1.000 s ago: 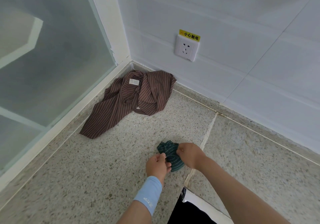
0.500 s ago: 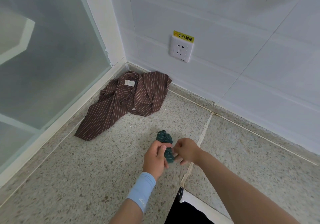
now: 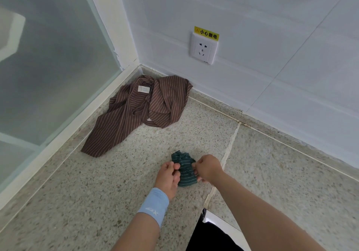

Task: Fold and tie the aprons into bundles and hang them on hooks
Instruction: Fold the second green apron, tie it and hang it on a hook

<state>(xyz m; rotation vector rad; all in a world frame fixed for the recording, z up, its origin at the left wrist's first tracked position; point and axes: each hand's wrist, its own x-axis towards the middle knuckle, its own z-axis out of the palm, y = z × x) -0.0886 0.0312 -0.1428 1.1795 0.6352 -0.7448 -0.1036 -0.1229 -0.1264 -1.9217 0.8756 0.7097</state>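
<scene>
A small green striped apron bundle (image 3: 184, 170) sits on the speckled floor in front of me. My left hand (image 3: 168, 176), with a light blue wristband, pinches the bundle's left side. On the bundle's right side my right hand (image 3: 208, 168) grips the fabric with curled fingers. A brown striped apron (image 3: 134, 112) lies spread and crumpled in the corner beyond, a white label showing near its top. No hooks are in view.
A frosted glass partition (image 3: 48, 71) runs along the left. A white tiled wall with a power socket (image 3: 204, 49) and yellow warning sticker stands behind. A black and white object (image 3: 211, 233) lies at the bottom edge by my right arm.
Both hands stay on the green bundle and have shifted slightly apart on it, the left hand lower at its side. The view has moved closer to the corner.
</scene>
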